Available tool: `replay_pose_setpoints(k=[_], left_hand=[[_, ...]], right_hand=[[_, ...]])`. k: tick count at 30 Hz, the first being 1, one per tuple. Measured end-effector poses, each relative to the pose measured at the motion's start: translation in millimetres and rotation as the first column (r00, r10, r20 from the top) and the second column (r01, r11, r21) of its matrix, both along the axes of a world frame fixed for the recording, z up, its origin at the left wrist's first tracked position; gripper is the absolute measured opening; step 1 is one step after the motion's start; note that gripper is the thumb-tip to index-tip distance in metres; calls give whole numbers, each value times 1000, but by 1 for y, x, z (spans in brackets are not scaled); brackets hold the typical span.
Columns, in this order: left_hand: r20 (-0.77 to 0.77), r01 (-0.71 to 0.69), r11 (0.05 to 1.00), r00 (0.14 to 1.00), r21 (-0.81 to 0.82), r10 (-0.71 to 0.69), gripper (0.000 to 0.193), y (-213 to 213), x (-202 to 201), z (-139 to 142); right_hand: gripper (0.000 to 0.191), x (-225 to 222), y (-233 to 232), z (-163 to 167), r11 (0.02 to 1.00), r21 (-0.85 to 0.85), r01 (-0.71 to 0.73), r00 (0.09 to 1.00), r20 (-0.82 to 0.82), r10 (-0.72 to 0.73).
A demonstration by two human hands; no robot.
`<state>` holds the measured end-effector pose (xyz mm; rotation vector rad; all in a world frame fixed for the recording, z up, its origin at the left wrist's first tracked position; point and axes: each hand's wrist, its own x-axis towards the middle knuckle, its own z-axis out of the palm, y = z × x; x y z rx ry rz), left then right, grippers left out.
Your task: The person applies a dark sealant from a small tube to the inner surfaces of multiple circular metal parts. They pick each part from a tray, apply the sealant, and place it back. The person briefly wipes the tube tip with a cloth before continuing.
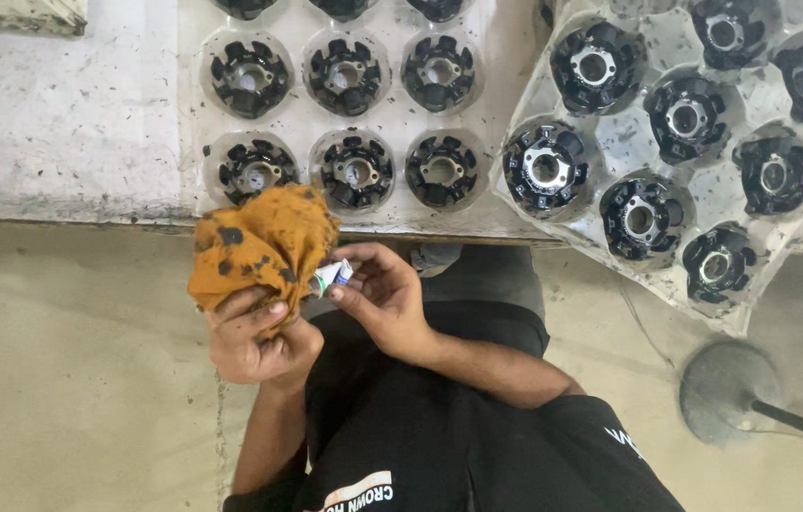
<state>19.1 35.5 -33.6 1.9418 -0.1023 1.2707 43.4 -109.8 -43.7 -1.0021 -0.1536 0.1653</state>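
The left hand (251,334) bunches a stained, mustard-orange cloth rag (264,242) just below the edge of the pale, worn desk (60,123), its fingers curled tightly around the lower folds. The right hand (384,296) meets it from the side, its fingers pinching a small white tube with green markings (331,276) whose tip points into the cloth; tube and rag appear to touch, though the contact point is hidden by the folds. On the desk above lies a flat white moulded tray (392,118) with round pockets, each holding a black, ring-shaped metal part with a bright centre (356,171). To the right, a second clear plastic tray (705,204) of similar glossier black parts sits tilted, and its lower corner hangs out past the desk's edge. That overhang looks risky: a bump from an elbow could tip it and spill parts onto the beige floor (69,379). A hard squeeze on the small tube could also overload the rag and smear the hands or the black shirt (439,427).
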Motion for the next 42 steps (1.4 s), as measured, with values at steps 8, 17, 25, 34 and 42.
replay_pose_setpoints(k=[8,17,25,34,42], left_hand=[[-13,-92,958,996,-271,92,18,29,-4,-10],[21,-164,979,986,-125,168,39,190,20,17],[-309,-237,918,890,319,337,53,211,107,70],[-455,299,822,889,485,-55,40,67,248,49],[-456,300,603,882,739,119,32,18,345,6]], right_hand=[[33,8,4,-24,982,-122,141,927,363,-88],[37,44,-24,-20,974,206,-92,975,-178,130],[39,41,-50,-6,954,279,-107,962,-213,170],[37,24,-79,-6,948,320,-3,972,-221,78],[34,13,-91,-9,954,284,97,970,-240,-28]])
